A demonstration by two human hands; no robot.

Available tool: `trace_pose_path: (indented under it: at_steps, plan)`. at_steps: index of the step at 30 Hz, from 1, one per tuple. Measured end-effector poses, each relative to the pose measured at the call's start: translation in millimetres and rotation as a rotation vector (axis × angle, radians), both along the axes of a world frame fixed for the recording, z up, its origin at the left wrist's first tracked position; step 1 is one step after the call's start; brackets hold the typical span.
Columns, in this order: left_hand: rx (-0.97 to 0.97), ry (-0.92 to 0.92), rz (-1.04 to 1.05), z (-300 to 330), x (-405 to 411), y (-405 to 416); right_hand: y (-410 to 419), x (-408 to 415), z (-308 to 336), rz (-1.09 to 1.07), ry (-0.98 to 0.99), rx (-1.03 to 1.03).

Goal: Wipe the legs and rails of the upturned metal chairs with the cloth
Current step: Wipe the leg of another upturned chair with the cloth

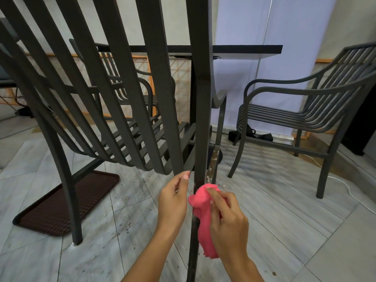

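Both forearms are extended forward. Left hand (173, 202) is raised, fingers curled. Right hand (227, 226) is closed, a cloth (203, 216) gripped.
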State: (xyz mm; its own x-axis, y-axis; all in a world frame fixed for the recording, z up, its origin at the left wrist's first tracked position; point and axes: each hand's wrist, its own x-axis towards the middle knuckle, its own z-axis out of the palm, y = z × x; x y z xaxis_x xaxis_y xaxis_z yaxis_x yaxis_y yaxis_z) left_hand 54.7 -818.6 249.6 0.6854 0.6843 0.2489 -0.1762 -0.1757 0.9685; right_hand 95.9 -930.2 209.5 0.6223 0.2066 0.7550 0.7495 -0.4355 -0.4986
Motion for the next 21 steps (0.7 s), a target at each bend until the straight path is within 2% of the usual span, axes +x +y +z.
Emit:
trace_pose_path:
  at_steps: [8, 14, 21]
  plan:
    - [0.1, -0.006, -0.03, 7.0, 7.5, 1.1, 23.6, 12.0, 28.7, -0.057, 0.086, 0.2]
    - [0.066, -0.033, -0.052, 7.3, 7.5, 2.3, 41.5, 4.2, 26.5, -0.088, 0.128, 0.145]
    - [0.038, -0.06, -0.1, 4.3, 7.0, 3.4, 53.9, 5.0, 18.1, -0.253, 0.218, 0.2]
